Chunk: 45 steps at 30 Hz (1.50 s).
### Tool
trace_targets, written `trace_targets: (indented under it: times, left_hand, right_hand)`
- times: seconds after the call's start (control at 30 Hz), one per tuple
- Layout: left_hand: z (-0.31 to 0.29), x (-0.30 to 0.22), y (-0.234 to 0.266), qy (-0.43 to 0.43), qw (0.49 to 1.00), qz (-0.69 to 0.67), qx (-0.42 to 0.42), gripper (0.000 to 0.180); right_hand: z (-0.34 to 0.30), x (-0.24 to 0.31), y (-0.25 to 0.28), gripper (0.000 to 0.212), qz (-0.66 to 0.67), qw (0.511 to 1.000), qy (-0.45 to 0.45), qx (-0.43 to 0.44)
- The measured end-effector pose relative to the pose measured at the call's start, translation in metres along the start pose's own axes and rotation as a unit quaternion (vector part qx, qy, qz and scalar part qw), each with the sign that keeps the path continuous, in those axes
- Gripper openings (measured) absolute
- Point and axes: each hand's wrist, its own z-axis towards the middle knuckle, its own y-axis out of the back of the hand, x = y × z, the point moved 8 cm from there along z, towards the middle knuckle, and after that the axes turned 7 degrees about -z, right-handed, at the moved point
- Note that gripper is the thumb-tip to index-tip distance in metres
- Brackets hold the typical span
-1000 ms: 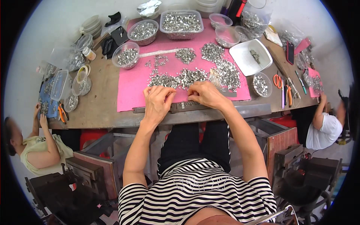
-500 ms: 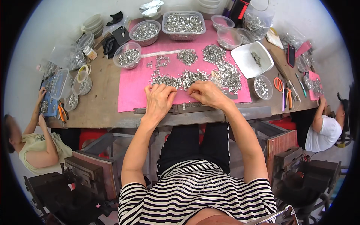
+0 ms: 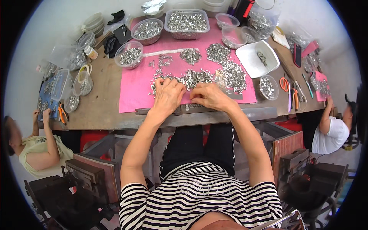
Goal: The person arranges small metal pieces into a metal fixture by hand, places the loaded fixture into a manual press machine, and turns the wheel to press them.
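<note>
Small silvery metal pieces (image 3: 197, 76) lie heaped on the pink mat (image 3: 132, 90) in front of me. My left hand (image 3: 168, 95) rests at the near edge of that heap, fingers bent and drawn together among the pieces. Close beside it, my right hand (image 3: 210, 96) holds thumb and fingertips in a pinch. Whatever either hand grips is too small or too hidden to make out. Just below the fingertips, along the mat's near edge, is a dark metal bar (image 3: 188, 108) with a row of small pieces on it, partly covered by my right hand.
Tubs of metal pieces (image 3: 186, 23) stand at the back. A white tray (image 3: 249, 65) and a small clear tub (image 3: 267, 87) sit right, near orange-handled scissors (image 3: 284, 84) and pliers (image 3: 295, 100). Co-workers sit at the left (image 3: 42, 153) and right (image 3: 331, 134).
My left hand has shifted slightly right over the near edge of the heap, and my right hand slightly left. The left co-worker's hands have come down toward the table edge.
</note>
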Motion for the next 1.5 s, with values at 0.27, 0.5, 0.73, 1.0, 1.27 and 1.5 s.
trace_targets:
  times: [0.27, 0.5, 0.73, 1.0, 1.27, 1.5]
  left_hand:
    - [-0.004, 0.003, -0.001, 0.029, 0.999, -0.021, 0.004, 0.008]
    - [-0.003, -0.004, 0.001, 0.009, 1.000, -0.010, -0.017, 0.005]
    - [-0.018, -0.030, 0.012, 0.030, 0.995, -0.084, -0.054, 0.004]
    - [-0.034, -0.049, 0.006, 0.015, 0.986, -0.144, -0.082, 0.009]
    - [-0.036, -0.056, -0.003, 0.001, 0.985, -0.144, -0.094, 0.011]
    - [-0.029, -0.068, -0.011, -0.026, 0.990, -0.111, -0.077, 0.015]
  right_hand:
    - [-0.001, -0.009, 0.007, 0.009, -0.046, 0.998, -0.013, -0.049]
    - [-0.003, -0.009, -0.001, 0.007, -0.026, 0.999, -0.018, 0.011]
    - [0.001, -0.009, -0.007, 0.009, -0.065, 0.998, -0.017, 0.012]
    - [-0.001, -0.011, -0.006, 0.012, -0.026, 1.000, 0.013, 0.007]
    - [0.000, -0.013, -0.005, 0.009, -0.078, 0.997, -0.017, 0.016]
    - [-0.024, -0.025, 0.021, 0.009, -0.026, 0.992, -0.051, -0.109]
